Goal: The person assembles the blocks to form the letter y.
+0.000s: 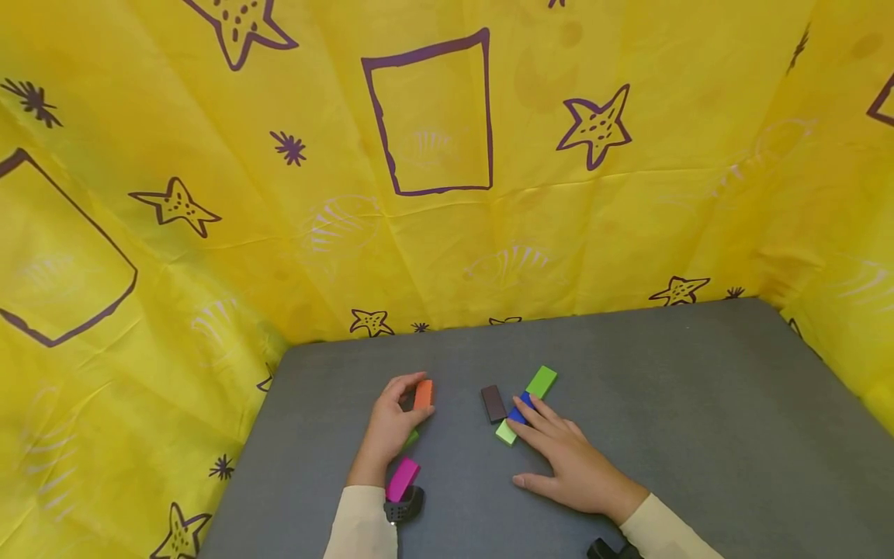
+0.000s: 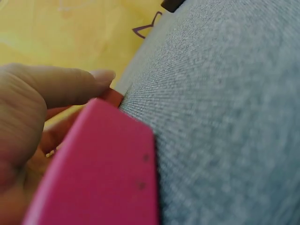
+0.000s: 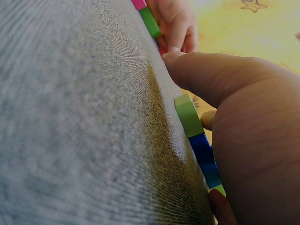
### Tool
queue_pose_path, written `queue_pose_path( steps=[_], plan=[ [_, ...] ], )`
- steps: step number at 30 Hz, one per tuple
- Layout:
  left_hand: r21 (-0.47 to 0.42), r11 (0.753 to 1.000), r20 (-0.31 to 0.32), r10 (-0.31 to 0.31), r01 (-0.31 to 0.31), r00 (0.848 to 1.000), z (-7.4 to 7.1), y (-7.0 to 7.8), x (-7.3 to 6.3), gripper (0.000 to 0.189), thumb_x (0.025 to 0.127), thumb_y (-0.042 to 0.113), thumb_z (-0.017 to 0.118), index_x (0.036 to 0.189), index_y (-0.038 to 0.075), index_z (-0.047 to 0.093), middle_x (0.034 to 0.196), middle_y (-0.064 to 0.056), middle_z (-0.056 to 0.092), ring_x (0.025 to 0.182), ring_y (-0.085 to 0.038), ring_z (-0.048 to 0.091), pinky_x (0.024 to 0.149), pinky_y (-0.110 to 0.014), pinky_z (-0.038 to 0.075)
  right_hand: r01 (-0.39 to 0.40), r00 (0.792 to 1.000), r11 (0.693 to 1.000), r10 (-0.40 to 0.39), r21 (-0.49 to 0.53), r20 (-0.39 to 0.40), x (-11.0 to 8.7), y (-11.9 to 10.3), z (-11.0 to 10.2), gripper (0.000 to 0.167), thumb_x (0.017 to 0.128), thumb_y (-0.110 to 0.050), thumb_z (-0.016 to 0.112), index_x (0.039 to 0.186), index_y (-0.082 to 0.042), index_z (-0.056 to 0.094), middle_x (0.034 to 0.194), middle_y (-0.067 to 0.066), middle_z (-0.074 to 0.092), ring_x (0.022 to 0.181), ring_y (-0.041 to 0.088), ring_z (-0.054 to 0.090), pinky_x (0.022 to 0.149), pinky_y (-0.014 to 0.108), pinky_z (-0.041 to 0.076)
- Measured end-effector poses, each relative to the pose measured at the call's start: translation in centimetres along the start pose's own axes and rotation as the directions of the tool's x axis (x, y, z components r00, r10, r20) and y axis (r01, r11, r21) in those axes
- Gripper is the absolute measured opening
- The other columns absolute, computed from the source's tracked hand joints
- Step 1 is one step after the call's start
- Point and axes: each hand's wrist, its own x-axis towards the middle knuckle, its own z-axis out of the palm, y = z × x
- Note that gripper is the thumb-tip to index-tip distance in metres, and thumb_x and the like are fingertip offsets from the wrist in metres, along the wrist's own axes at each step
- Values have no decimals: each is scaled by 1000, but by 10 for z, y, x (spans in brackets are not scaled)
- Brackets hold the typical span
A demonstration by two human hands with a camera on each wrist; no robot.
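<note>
My left hand (image 1: pixel 391 425) holds an orange block (image 1: pixel 424 394) between its thumb and fingers on the grey table. Beneath that wrist, a magenta block (image 1: pixel 403 480) leans at a slant, looming large in the left wrist view, and a green block (image 1: pixel 411 440) is partly hidden by the hand. With fingers spread, my right hand (image 1: pixel 571 464) rests on a blue block (image 1: pixel 515 417). That block sits in a diagonal row, between a light green block (image 1: pixel 506 432) and a brighter green block (image 1: pixel 542 380). A dark brown block (image 1: pixel 493 404) lies just left of the row.
The grey table (image 1: pixel 733 419) reaches back to a yellow cloth (image 1: pixel 433 256) printed with starfish and frames, which also hangs at both sides. A black wrist strap (image 1: pixel 405 506) sits by the left sleeve, next to the magenta block.
</note>
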Motion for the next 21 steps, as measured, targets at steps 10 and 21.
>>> queue_pose_path(
  steps=[10,21],
  plan=[
    [76,997,40,-13,10,999,-2,1,0,65,87,-5,84,148,12,68,150,-7,60,134,-34,51,112,-59,43,-2,1000,1000,2,-3,-1,0,-1,0,78,101,-50,78,164,-12,52,177,9,28,164,38,14,112,74,32],
    [118,992,-17,-42,44,999,1,3,1,67,86,2,93,147,9,67,144,-11,64,128,-36,56,108,-58,46,-20,1000,1000,21,-8,16,0,-1,0,79,100,-51,78,164,-12,51,178,9,26,164,36,12,113,73,32]
  ],
)
